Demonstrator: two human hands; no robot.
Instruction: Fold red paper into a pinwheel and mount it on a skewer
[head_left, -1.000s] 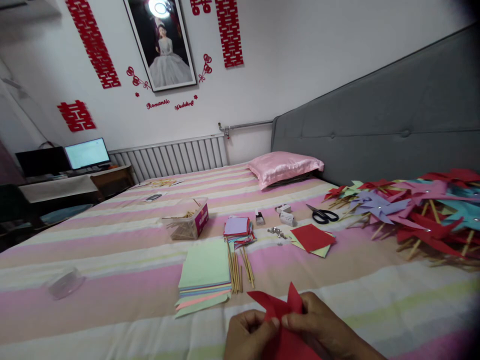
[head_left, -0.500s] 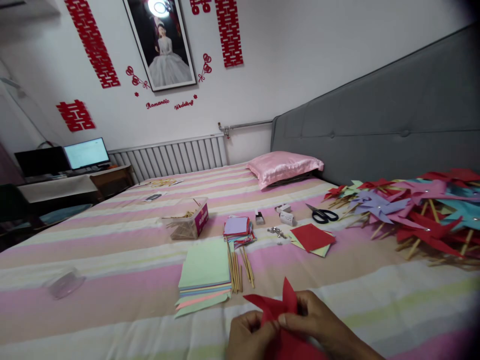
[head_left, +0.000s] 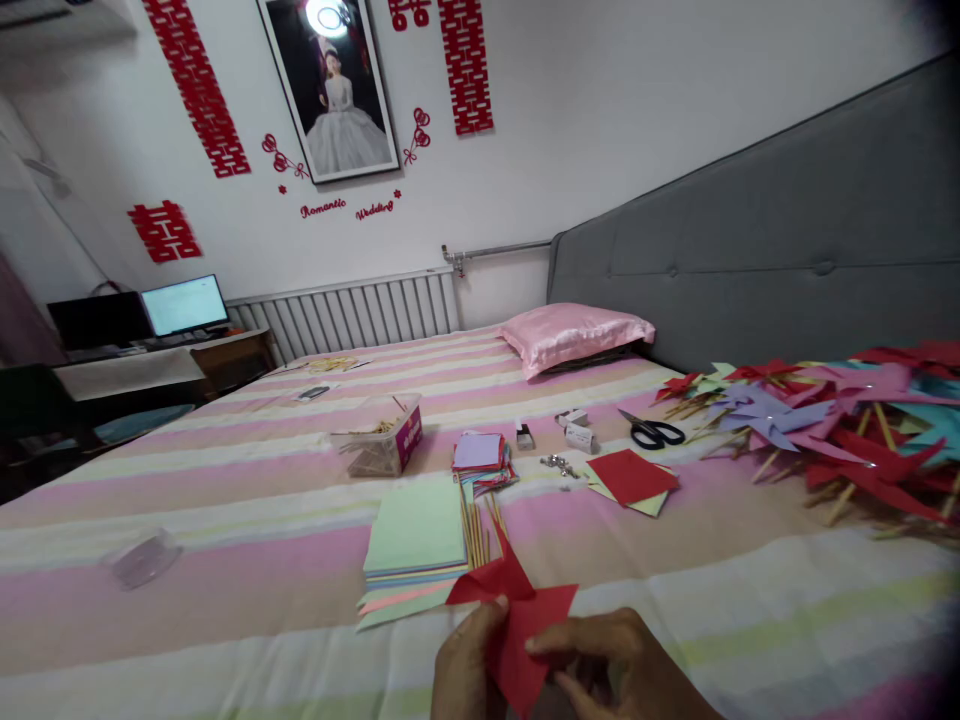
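Both hands hold one red paper [head_left: 525,635] near the bottom of the head view. Its upper left part is folded over, with a pointed tip standing up. My left hand [head_left: 469,665] grips its left side, thumb on top. My right hand [head_left: 615,655] pinches its right side with thumb and fingers. Just beyond lie a stack of pale green sheets [head_left: 416,530] and a row of thin wooden sticks [head_left: 474,525], partly behind the red paper. Farther right are red and yellow squares [head_left: 631,478] and small metal fasteners [head_left: 559,465].
On the striped bed [head_left: 247,620] are a plastic box of sticks [head_left: 382,440], small coloured squares [head_left: 480,455], black scissors [head_left: 652,430], small white boxes [head_left: 579,435] and a clear lid [head_left: 142,560]. Several paper pinwheels [head_left: 847,420] are heaped at right, a pink pillow [head_left: 574,335] behind.
The red paper has turned in my hands and reaches farther left, now covering part of the sticks. My right hand has shifted its hold lower. The whole view has moved slightly.
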